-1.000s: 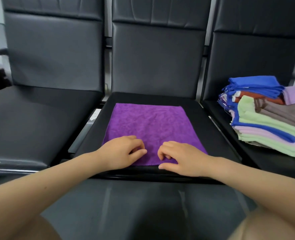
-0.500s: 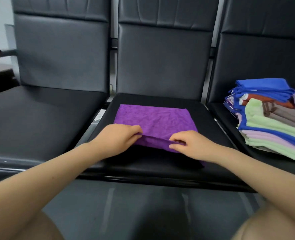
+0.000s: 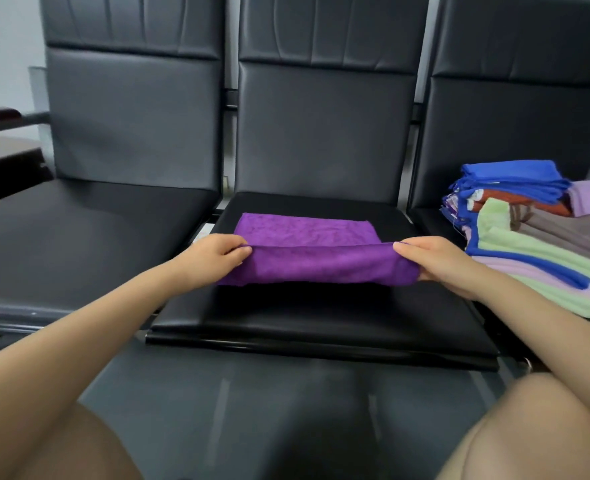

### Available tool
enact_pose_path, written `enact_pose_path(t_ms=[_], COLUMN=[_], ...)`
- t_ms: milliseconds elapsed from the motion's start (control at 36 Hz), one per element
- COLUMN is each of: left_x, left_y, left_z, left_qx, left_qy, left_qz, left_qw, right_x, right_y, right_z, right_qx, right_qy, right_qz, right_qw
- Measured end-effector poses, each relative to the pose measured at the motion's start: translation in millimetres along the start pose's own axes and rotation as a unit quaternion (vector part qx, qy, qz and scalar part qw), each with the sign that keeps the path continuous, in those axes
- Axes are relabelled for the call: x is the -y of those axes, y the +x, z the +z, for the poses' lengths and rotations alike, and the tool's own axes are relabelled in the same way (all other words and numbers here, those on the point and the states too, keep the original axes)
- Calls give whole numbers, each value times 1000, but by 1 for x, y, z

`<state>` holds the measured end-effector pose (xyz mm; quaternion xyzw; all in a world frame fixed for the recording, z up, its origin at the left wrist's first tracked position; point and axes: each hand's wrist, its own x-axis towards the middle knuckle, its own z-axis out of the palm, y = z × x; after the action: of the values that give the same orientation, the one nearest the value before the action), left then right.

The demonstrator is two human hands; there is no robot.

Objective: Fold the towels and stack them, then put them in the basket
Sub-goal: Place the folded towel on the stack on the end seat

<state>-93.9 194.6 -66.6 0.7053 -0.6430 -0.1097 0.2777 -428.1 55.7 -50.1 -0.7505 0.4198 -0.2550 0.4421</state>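
On the middle seat (image 3: 321, 317), the purple towel (image 3: 307, 251) is pinched at its near corners by the left hand (image 3: 213, 256) and right hand (image 3: 435, 259), lifted so the edge can be carried over the far half. Unfolded towels (image 3: 536, 233) are piled on the right.

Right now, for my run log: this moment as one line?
step: first fold | purple towel: near edge lifted | left hand: pinching | right hand: pinching | pile: right seat
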Motion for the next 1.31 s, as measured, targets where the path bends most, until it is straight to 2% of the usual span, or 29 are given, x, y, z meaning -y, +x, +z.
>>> enact_pose_path(t_ms=[167, 333, 417, 528, 639, 917, 1167, 1306], left_x=[-3, 10, 16, 22, 27, 62, 76, 78], left_y=[-3, 15, 25, 46, 64, 95, 98, 90], left_z=[6, -8, -7, -2, 4, 24, 19, 11], left_qx=[57, 98, 120, 108, 63, 37, 41, 52], left_qy=[30, 33, 58, 89, 123, 203, 176, 149], left_qz=[24, 10, -9, -28, -40, -73, -39, -63], left_qw=[998, 995, 991, 990, 990, 976, 983, 985], right_x=[-5, -8, -10, -5, -10, -27, -26, -25], right_y=[-2, 14, 25, 44, 69, 119, 120, 116], right_z=[4, 8, 12, 23, 36, 59, 62, 58], right_qx=[46, 42, 7, -45, -81, -108, -126, -134], right_qy=[-80, -187, -214, -227, -199, -293, -318, -294], right_qz=[31, 34, 15, -17, -19, 75, 79, 94], right_qw=[995, 981, 977, 973, 976, 947, 936, 942])
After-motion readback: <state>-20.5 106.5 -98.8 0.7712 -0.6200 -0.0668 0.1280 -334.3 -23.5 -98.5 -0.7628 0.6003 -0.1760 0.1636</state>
